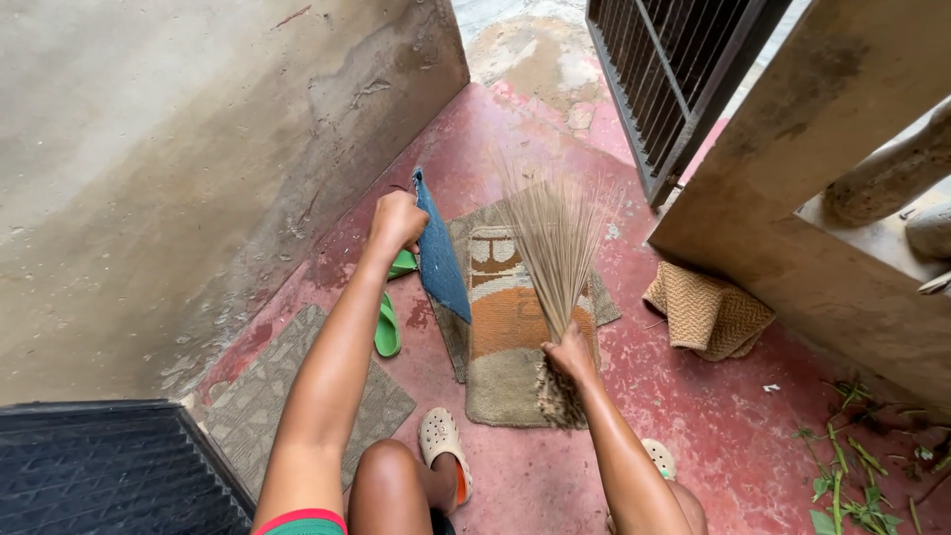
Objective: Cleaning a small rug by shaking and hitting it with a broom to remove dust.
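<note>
Red-painted concrete floor point(713, 426), worn and stained, fills the scene between a grey plastered wall point(149, 178) on the left and a barred metal gate point(674, 69) far right. From my remote view, the fingers of the left hand point(396, 220) are curled shut around the top edge of a blue mat point(441, 263), lifting it upright off the floor; the fingers of the right hand point(570, 352) are closed around the bound base of a stick broom point(555, 248), whose thin bristles fan up and away from the wrist. Beneath both lies a tan and orange patterned mat point(505, 337), flat on the floor, with part of a grey mat point(606, 297) showing from under it. Judged from this pose, good practice would be to keep the blue mat raised clear and pass the bristle tips, not the base, along the surface below. Outward from the hands: green sandals point(388, 322) just left of the blue mat, a grey textured mat point(277, 396) near left, a crumpled woven mat point(708, 312) right, cut green plant scraps point(852, 466) near right. No packages, labels or signs are visible.
</note>
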